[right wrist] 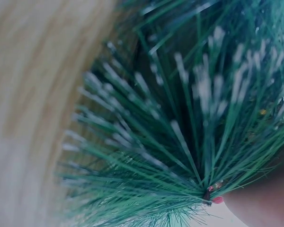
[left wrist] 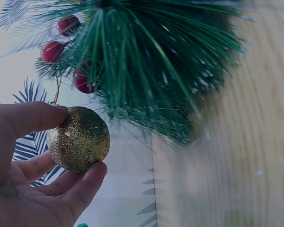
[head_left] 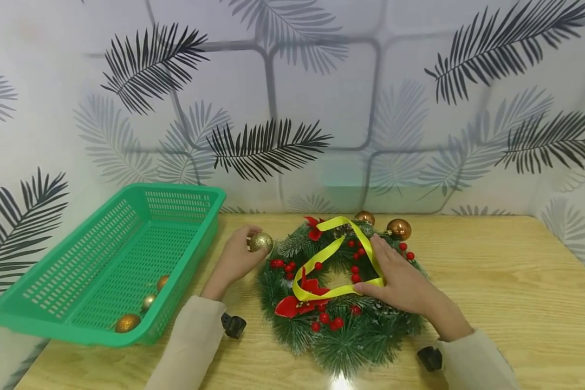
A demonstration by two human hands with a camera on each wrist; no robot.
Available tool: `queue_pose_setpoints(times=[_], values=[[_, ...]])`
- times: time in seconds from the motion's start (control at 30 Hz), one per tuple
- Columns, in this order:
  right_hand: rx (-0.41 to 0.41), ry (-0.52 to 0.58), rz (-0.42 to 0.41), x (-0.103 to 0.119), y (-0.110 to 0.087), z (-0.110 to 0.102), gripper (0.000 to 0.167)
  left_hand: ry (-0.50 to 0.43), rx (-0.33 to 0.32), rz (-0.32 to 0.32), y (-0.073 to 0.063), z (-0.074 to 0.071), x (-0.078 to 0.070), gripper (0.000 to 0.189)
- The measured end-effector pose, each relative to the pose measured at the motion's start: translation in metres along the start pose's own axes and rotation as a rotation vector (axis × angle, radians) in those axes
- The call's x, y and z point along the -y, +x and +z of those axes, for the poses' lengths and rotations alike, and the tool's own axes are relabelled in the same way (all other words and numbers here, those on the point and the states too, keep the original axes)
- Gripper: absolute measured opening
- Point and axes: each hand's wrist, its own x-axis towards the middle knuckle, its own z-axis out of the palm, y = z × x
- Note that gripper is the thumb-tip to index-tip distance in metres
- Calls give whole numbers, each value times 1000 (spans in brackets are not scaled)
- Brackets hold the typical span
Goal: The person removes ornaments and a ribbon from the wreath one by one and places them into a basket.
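In the head view my left hand [head_left: 239, 254] pinches a gold glitter Christmas ball [head_left: 260, 242] at the left edge of a green wreath [head_left: 346, 346]. The left wrist view shows the ball [left wrist: 80, 139] between thumb and fingertips, a thin cord loop rising from its top. My right hand [head_left: 402, 276] lies with extended fingers on the wreath's right side, touching the yellow ribbon [head_left: 329, 250] looped over it. Red berries [head_left: 336, 323] and red flowers [head_left: 287, 307] decorate the wreath. Two copper balls [head_left: 398, 229] sit at its back right. Wreath needles [right wrist: 180, 142] fill the right wrist view.
A green plastic basket [head_left: 206, 238] stands on the left of the wooden table [head_left: 507, 281], with several gold and copper balls [head_left: 128, 323] inside near its front right. Behind the table rises a wall [head_left: 322, 97] with a leaf pattern.
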Motion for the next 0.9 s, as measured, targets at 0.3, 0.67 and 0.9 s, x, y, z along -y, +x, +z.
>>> queue_pose_setpoints(times=[0.3,0.67,0.9], values=[[8,1,4,1,0,0,103,-11,-16,21,-5,-6,-8,45],[15,4,4,0,0,0,103,-12,-28,75,-8,-13,-14,44],[10,-7,2,-1,1,1,104,9,-36,94,-8,-19,-20,44]])
